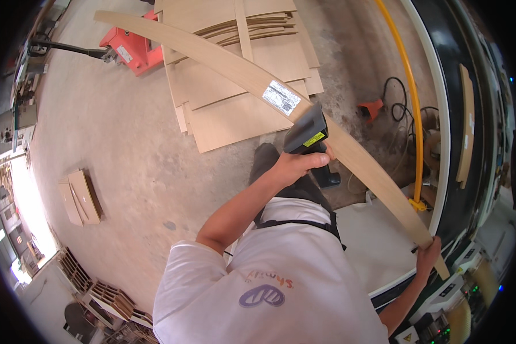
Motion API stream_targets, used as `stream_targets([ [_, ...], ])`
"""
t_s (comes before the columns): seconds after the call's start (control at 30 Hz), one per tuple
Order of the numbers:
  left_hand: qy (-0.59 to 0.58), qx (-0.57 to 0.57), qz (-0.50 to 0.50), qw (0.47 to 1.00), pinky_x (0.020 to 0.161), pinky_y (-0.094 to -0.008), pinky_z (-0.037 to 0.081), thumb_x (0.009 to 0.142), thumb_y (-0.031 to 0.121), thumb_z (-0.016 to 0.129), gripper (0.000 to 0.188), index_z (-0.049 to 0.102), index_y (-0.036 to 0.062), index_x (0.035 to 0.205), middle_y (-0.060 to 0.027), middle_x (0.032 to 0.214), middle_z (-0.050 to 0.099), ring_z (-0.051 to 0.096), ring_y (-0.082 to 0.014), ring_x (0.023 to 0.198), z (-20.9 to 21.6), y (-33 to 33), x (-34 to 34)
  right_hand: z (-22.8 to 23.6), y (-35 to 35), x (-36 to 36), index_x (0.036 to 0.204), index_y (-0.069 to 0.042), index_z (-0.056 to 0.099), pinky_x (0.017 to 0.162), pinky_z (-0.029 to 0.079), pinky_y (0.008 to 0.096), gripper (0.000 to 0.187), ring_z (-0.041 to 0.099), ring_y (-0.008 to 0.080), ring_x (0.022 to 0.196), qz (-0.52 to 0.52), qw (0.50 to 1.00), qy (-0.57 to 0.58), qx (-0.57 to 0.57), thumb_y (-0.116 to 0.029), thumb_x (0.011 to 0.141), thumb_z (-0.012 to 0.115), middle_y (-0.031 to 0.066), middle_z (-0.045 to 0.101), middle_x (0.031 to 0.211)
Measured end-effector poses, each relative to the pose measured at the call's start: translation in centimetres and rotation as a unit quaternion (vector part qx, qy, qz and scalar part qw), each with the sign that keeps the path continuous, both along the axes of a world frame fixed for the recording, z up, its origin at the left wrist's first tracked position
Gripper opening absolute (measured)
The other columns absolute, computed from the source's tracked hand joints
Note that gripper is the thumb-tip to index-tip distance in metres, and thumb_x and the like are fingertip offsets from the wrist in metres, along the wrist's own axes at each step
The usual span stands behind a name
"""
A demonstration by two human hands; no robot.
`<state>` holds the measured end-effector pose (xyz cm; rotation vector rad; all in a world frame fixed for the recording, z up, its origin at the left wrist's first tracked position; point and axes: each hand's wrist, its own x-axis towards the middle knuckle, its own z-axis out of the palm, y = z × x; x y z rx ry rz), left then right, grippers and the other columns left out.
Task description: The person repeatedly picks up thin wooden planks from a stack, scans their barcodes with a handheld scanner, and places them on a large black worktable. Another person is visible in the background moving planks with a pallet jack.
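My left hand (300,165) is wrapped round the handle of a black handheld barcode scanner (304,133), whose head is beside a white printed label (281,97). That label is stuck on a long, narrow wood-coloured board (358,159), which slants across the view from the far left to the near right. Close to the board's near end, my right hand (427,255) grips its edge. The scanner overlaps part of the board. Some fingers of both hands are hidden behind what they hold.
Stacked wooden panels (241,123) lie ahead beside a red pallet jack (133,50). On the right, a yellow pipe (411,92) runs along a machine with a dark bed (450,209), where a shorter wooden strip (467,129) rests. Small panels (81,198) lie on the floor at left.
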<state>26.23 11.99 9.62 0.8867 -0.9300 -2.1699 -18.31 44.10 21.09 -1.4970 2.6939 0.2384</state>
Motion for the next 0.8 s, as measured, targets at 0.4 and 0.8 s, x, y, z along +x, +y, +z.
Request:
stream_targets([
  [0.4, 0.108, 0.005, -0.135, 0.985, 0.085, -0.0311, 0.05, 0.079, 0.015, 0.079, 0.039, 0.062, 0.0027, 0.111, -0.0047, 0.099, 0.068, 0.061, -0.0139, 0.097, 3.5, -1.3, 1.5, 1.8, -22.7, 23.1, 0.109, -0.005, 0.059, 0.077, 0.05, 0.0396, 0.053, 0.063, 0.0343, 0.087, 0.162, 0.973, -0.158, -0.044, -0.012, 0.064, 0.086, 0.0144, 0.062, 0.094],
  [0.8, -0.218, -0.454, -0.207, 0.839, 0.07, -0.0322, 0.053, 0.061, 0.021, 0.087, 0.043, 0.069, 0.0086, 0.098, -0.0084, 0.086, 0.071, 0.069, -0.029, 0.075, 9.5, -7.0, 11.2, 3.4, -20.9, 23.1, 0.109, -0.005, 0.065, 0.067, 0.05, 0.0383, 0.059, 0.062, 0.0308, 0.075, 0.153, 0.964, -0.141, -0.163, -0.012, 0.056, 0.087, 0.0126, 0.062, 0.086],
])
